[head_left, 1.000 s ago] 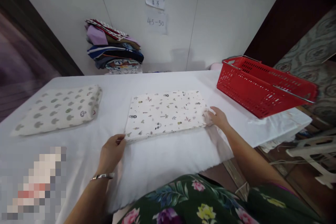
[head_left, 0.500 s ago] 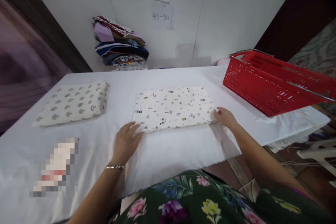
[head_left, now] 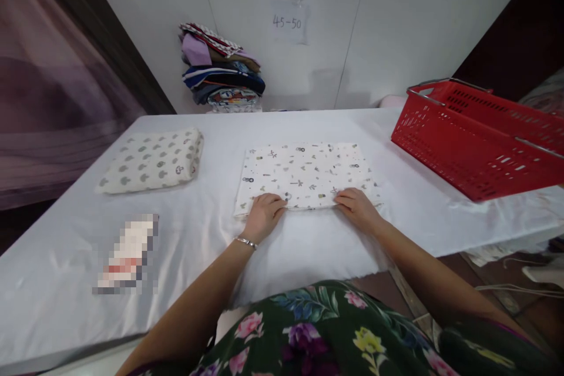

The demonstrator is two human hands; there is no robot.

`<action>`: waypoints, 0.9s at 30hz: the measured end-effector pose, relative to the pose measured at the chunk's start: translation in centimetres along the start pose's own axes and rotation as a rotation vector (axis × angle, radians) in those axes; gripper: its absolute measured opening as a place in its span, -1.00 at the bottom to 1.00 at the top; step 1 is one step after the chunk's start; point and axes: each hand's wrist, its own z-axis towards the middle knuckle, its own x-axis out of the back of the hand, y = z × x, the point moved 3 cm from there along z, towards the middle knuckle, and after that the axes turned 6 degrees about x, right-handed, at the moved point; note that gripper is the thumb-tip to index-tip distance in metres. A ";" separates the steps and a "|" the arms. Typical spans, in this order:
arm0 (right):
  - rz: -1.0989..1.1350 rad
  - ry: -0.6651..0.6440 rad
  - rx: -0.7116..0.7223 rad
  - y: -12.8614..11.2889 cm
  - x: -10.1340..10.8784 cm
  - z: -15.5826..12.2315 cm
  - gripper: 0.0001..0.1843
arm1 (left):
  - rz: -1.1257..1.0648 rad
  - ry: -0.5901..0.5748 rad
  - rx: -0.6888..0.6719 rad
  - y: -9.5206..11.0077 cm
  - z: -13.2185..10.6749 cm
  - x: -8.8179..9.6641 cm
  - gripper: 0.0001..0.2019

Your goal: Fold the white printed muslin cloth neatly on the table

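Note:
A folded white cloth (head_left: 304, 175) with small printed plants and figures lies flat on the table in front of me. Its near edge is between the fingers of my left hand (head_left: 264, 215), left of the middle. Farther right along that same edge, my right hand (head_left: 358, 209) grips the fabric too, fingertips on top. The thumbs are partly hidden at the edge. To the left rests a second folded cloth (head_left: 152, 161), cream with grey mushroom-like shapes, touched by neither hand.
A white sheet covers the table (head_left: 299, 247). At the right stands a red plastic basket (head_left: 467, 141) with metal handles. A blurred-out flat object (head_left: 127, 255) lies at the left front. Behind the table, a stack of folded fabrics (head_left: 222, 70) rises against the wall.
Both hands have slid inward along the near edge, from the cloth's two front corners towards its middle. The view has shifted a little to the left.

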 end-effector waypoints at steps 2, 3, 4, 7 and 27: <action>0.035 0.050 -0.033 0.2 0.0 0.1 -0.63 | -0.017 -0.003 0.027 -0.1 0.1 0.0 -0.81; 0.056 0.069 -0.057 0.2 0.0 0.1 -0.63 | -0.024 -0.008 0.041 -0.2 0.1 0.0 -0.80; 0.075 0.079 -0.085 0.3 0.0 0.1 -0.64 | -0.029 -0.012 0.053 -0.2 0.1 0.0 -0.80; 0.104 0.067 -0.145 0.5 -0.2 0.2 -0.64 | -0.033 -0.022 0.081 -0.2 0.3 0.0 -0.79; -0.121 0.195 0.200 0.2 -0.5 -0.3 -0.77 | 0.036 -0.009 -0.034 2.5 1.7 -1.5 -0.84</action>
